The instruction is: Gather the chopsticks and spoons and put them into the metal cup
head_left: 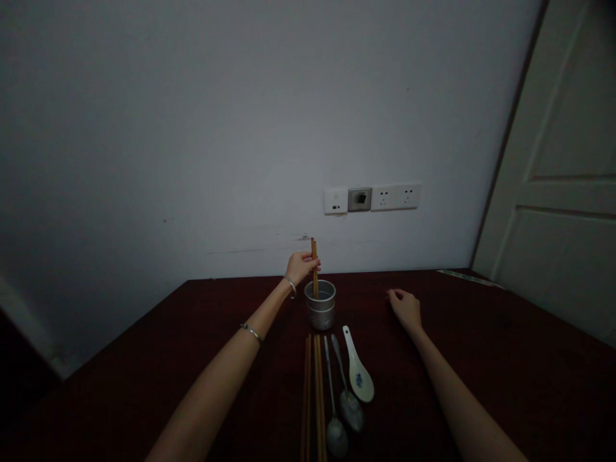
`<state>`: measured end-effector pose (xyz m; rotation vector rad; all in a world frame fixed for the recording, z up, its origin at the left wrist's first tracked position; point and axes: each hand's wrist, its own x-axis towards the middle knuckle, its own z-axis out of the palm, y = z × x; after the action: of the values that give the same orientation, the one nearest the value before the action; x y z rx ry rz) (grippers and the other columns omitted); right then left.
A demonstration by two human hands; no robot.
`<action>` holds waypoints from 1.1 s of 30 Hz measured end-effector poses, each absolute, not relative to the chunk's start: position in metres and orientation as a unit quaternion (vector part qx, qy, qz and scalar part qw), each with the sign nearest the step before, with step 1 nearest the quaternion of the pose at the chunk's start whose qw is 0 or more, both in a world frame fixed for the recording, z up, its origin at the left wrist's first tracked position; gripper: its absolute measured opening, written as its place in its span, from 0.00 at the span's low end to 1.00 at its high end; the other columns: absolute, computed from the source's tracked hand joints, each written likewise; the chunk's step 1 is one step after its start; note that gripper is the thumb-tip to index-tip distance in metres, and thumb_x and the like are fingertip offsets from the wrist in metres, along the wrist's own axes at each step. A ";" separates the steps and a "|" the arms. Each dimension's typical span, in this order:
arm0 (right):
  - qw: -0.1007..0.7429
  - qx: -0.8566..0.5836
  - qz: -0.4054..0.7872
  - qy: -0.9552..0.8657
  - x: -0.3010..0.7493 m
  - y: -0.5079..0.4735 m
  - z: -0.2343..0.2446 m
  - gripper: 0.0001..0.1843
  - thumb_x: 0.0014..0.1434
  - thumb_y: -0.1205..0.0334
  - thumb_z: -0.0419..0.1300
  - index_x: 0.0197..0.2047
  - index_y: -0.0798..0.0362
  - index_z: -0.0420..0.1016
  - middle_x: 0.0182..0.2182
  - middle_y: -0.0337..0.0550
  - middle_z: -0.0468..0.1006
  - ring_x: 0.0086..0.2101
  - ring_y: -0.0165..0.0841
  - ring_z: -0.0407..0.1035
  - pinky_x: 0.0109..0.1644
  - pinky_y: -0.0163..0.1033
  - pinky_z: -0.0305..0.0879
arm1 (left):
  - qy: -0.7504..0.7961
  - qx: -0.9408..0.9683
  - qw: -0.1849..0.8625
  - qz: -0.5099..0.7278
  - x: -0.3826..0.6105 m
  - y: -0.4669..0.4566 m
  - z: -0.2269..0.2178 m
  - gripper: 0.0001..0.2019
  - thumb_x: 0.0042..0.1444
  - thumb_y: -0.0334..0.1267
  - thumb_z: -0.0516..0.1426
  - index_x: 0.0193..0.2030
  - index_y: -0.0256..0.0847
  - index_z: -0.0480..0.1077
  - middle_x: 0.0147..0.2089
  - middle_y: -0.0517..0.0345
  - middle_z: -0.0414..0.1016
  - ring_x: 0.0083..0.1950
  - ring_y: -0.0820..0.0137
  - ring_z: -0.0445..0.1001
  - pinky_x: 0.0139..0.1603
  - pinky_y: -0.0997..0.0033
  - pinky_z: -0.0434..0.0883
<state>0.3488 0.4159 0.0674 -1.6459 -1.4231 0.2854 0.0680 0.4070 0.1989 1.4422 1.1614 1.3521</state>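
My left hand (pixel 303 265) pinches a pair of wooden chopsticks (pixel 314 269) near their upper ends. The chopsticks stand almost upright, with their lower ends inside a grey metal cup (pixel 321 314). Off to the right, my right hand (pixel 405 308) rests on the table with its fingers curled; whether anything is in them is hidden. In front of the cup lie several more chopsticks (pixel 317 391), side by side. Beside them are a long-handled metal spoon (pixel 337 436), a second metal spoon (pixel 351 410) and a white ceramic spoon (pixel 360 378) with a blue pattern.
The dark red table (pixel 202 321) runs back to a pale wall (pixel 240 160). Sockets and switches (pixel 394 197) are set in the wall above it. A panelled door (pixel 568 192) stands at the right, and a strip (pixel 471 278) lies at the table's far right edge.
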 end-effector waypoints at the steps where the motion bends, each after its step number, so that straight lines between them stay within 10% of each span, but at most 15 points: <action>1: 0.455 -0.667 0.117 -0.578 0.349 0.416 0.067 0.22 0.52 0.53 0.46 0.33 0.57 0.77 0.29 0.50 0.78 0.32 0.39 0.71 0.36 0.37 0.61 | 0.464 0.575 0.410 0.535 0.068 0.407 0.198 0.04 0.46 0.26 0.58 0.30 0.29 0.68 0.24 0.57 0.72 0.21 0.77 0.71 0.21 0.80 0.67; 14: 0.462 -0.665 0.116 -0.575 0.349 0.417 0.066 0.21 0.52 0.53 0.47 0.33 0.56 0.77 0.28 0.49 0.78 0.31 0.38 0.71 0.35 0.36 0.61 | 0.469 0.562 0.361 0.578 0.047 0.388 0.196 0.20 0.44 0.41 0.61 0.43 0.32 0.67 0.37 0.47 0.75 0.34 0.70 0.74 0.26 0.78 0.68; 24: 0.452 -0.667 0.103 -0.583 0.349 0.418 0.064 0.21 0.52 0.54 0.47 0.34 0.57 0.77 0.29 0.50 0.78 0.32 0.39 0.72 0.36 0.36 0.62 | 0.564 0.520 0.231 0.599 0.010 0.345 0.176 0.12 0.45 0.42 0.54 0.28 0.33 0.68 0.22 0.58 0.71 0.15 0.80 0.60 0.14 0.82 0.55; 33: 0.402 -0.690 0.075 -0.597 0.345 0.408 0.069 0.24 0.52 0.60 0.49 0.50 0.60 0.70 0.39 0.52 0.77 0.39 0.39 0.71 0.44 0.38 0.63 | 0.627 0.666 0.316 0.253 0.003 0.311 0.162 0.11 0.43 0.42 0.56 0.23 0.35 0.67 0.17 0.61 0.69 0.13 0.80 0.60 0.14 0.81 0.54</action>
<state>0.3454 0.4079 0.0693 -1.7429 -1.5098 0.1893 0.0027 0.3109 0.1624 1.7522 1.6503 0.6667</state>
